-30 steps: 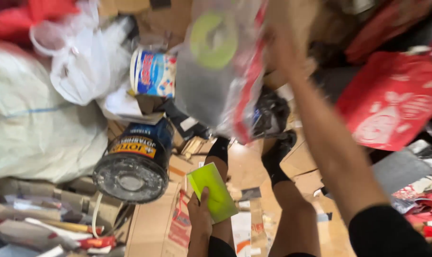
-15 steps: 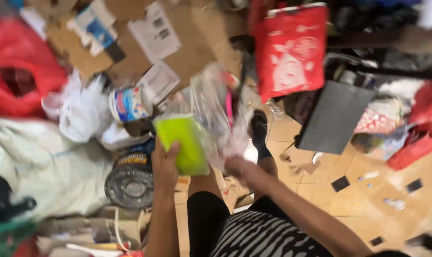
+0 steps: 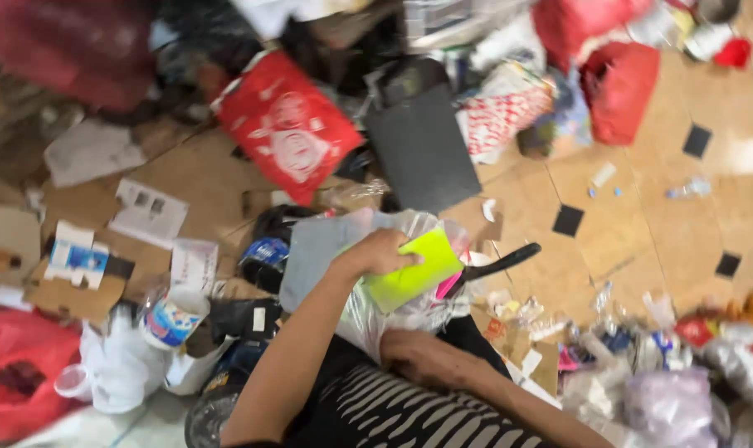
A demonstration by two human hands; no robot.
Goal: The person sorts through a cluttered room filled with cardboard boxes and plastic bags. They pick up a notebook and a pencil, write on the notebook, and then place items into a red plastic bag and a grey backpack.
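We have brought the clear bag [image 3: 393,307] down from overhead to our lap; our right hand [image 3: 422,357] grips it from below. Our left hand [image 3: 380,253] now pinches the green pad [image 3: 414,270] at the bag's mouth, half inside.

A flat neon-yellow pad [image 3: 414,274] is looking matt and papery at centre frame. Beneath it a clear crinkled plastic bag [image 3: 393,311] is glinting glossily. A red glossy plastic bag [image 3: 289,124] is shining at upper centre-left, and tan floor tiles [image 3: 642,224] are gleaming smoothly at right.
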